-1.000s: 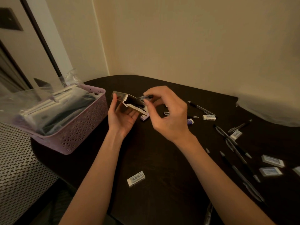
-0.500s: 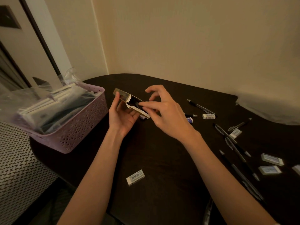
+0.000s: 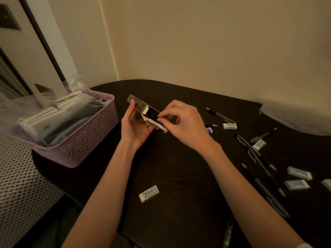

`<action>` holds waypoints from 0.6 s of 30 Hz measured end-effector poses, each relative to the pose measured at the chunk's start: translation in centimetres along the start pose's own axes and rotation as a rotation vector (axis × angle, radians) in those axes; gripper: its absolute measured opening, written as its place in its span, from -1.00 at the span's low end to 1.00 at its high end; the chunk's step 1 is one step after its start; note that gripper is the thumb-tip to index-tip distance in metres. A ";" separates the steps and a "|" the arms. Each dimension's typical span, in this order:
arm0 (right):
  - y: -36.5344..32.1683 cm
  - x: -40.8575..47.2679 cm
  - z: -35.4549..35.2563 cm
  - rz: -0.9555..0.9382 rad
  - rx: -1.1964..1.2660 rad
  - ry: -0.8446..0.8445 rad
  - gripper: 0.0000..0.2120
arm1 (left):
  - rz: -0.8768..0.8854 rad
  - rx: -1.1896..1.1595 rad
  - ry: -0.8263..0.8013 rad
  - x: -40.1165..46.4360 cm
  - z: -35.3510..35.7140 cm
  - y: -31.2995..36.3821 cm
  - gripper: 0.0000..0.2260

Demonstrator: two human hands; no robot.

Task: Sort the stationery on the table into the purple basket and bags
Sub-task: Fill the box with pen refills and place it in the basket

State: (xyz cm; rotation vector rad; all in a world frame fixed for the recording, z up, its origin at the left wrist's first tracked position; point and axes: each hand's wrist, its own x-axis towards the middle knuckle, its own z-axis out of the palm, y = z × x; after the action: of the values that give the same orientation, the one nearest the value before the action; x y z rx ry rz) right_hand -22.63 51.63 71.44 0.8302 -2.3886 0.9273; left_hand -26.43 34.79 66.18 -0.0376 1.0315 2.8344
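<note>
clearly the sorting is only part done: the basket (image 3: 86, 140) at the worktop's (image 3: 179, 167) left edge already holds filled bags (image 3: 44, 115), yet pens (image 3: 221, 115) and erasers (image 3: 149, 193) lie scattered across the right and near side. the left hand (image 3: 136, 127) grips a small box (image 3: 143, 111) with its end flap open, raised above the worktop, and the right hand (image 3: 184, 122) pinches at the box mouth (what it pinches i cannot tell). judging by the spread, most loose items remain.
</note>
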 end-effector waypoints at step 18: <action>10.3 0.2 -0.1 0.564 -0.347 -0.312 -0.62 | -0.066 0.008 0.078 -0.5 1.3 -0.4 -0.44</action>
State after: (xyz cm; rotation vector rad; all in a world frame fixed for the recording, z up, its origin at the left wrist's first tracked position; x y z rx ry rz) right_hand -29.68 57.68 67.02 0.1713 -3.0167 0.5607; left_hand -25.82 35.91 66.99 -0.1786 1.0367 2.7897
